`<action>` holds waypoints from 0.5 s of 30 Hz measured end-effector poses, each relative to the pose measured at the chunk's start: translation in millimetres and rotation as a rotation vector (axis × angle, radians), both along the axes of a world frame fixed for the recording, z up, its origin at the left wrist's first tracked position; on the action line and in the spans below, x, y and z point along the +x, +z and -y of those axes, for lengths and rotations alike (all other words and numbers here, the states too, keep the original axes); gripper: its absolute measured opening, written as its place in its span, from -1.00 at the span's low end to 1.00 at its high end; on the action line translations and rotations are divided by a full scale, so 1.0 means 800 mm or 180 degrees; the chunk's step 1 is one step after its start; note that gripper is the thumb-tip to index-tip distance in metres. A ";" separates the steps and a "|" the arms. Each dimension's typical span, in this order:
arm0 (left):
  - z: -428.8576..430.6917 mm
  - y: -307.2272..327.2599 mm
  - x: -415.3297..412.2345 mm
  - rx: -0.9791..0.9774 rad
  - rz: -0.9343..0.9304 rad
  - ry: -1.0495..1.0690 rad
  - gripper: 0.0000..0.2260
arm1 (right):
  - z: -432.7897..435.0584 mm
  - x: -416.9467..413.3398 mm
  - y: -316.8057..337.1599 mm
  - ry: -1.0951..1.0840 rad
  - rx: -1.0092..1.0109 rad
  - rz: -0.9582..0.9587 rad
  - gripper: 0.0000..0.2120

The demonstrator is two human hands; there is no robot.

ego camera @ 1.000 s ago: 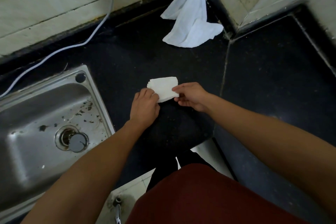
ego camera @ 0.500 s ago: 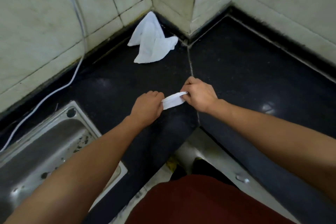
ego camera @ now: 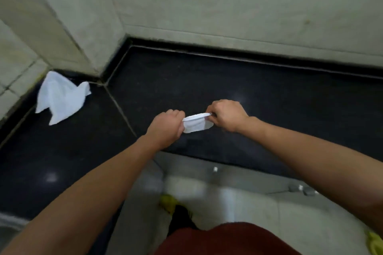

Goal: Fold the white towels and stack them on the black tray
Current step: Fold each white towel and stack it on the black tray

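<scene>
Black polished stone desk [ego camera: 248, 80] meets pale tiled walls [ego camera: 228, 2]; both hands, left hand [ego camera: 165, 127] and right hand [ego camera: 228, 115], pinch a small folded white towel [ego camera: 196, 125] with fingers clamped on its ends; a crumpled white towel [ego camera: 60, 99] lies in the corner.

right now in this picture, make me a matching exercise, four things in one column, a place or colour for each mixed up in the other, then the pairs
Things:
1 folded towel
2 crumpled towel
3 counter
4 wall

Place or colour:
a black and shiny
b gripped between the left hand and the right hand
c pale tiles
d lying at the far left, by the corner

Pairs: 1-b, 2-d, 3-a, 4-c
</scene>
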State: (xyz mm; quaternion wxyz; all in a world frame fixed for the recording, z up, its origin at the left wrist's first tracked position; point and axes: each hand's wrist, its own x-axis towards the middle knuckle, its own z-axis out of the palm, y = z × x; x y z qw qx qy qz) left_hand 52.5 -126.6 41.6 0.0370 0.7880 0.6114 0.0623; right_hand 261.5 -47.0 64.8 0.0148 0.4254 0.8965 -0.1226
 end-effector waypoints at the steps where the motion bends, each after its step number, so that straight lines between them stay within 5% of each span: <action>1: -0.006 0.002 0.041 0.0006 0.0020 -0.0170 -0.92 | 0.007 0.045 0.002 -0.0188 0.0016 0.0023 -0.78; 15: -0.102 0.039 0.482 -0.0025 0.0200 -0.2423 -0.83 | 0.113 0.482 0.030 -0.2533 0.0200 -0.0041 -0.81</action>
